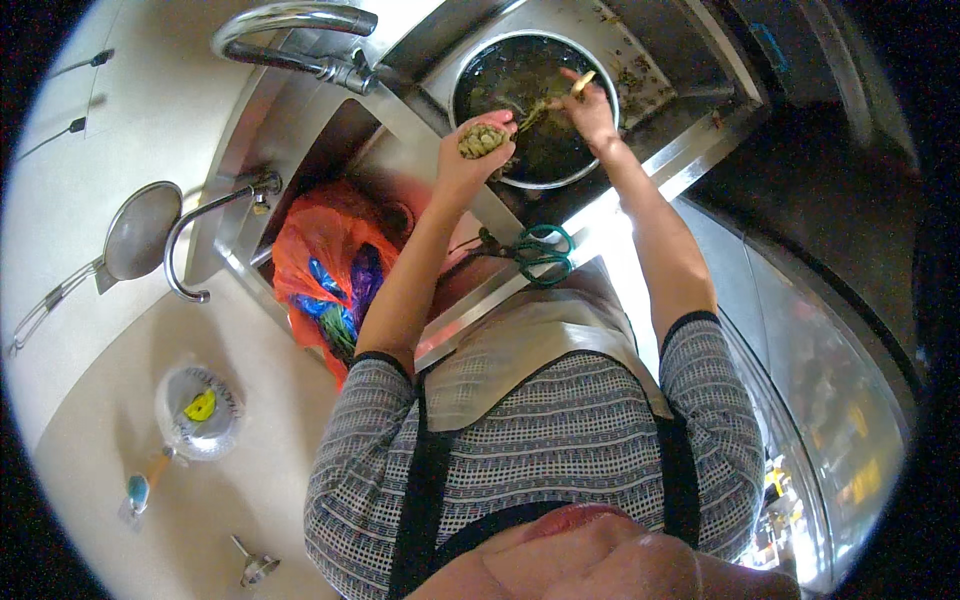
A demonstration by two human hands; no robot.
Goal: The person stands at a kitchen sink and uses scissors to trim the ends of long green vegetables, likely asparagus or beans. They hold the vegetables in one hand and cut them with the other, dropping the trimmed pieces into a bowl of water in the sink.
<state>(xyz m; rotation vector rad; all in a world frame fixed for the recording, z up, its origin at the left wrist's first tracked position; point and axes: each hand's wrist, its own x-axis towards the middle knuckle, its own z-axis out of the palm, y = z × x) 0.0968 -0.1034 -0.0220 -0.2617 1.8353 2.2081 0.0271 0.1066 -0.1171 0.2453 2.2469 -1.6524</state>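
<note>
My left hand (480, 146) is closed around a pale green bundle (481, 141), apparently plant stems seen end-on. It is over the near left rim of a round metal basin (459, 79) of dark water in the sink. Thin greenish strands (534, 116) stretch from this hand to my right hand (591, 112), which pinches them above the water. A small pale yellow piece (583, 82) shows at my right fingers; I cannot tell what it is. Scissors with green handles (544, 255) lie on the sink's front edge.
A red plastic bag (330, 240) with coloured packaging fills part of the left sink bay. Faucets (300, 52) rise behind and at left. Dark bits lie in the sink (637, 75) right of the basin. A mesh strainer (142, 225) hangs on the wall; a clear container (201, 412) stands on the counter.
</note>
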